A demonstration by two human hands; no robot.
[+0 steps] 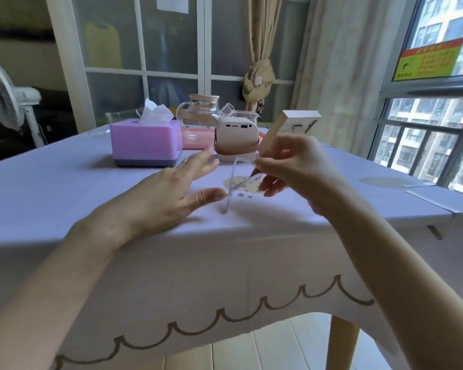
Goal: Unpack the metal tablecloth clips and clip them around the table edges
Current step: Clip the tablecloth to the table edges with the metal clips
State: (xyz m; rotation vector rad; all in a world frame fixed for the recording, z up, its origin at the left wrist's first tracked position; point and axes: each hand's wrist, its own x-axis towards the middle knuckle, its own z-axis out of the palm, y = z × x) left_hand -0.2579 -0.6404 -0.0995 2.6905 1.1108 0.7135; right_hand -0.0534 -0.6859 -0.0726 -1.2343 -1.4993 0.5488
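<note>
My right hand pinches the top of a thin, shiny strip that hangs down to the lilac tablecloth; blur keeps me from telling whether it is a clip or clear wrapping. My left hand hovers flat beside it, fingers spread, its thumb tip close to or touching the strip's lower part. On the table's right edge sits a metal clip, clamped over the cloth. Another flat metal piece lies a little farther back on that edge.
A purple tissue box, a small pink device, a glass teapot and a tilted wooden frame stand at the back of the table. A fan is at the left, a window at the right.
</note>
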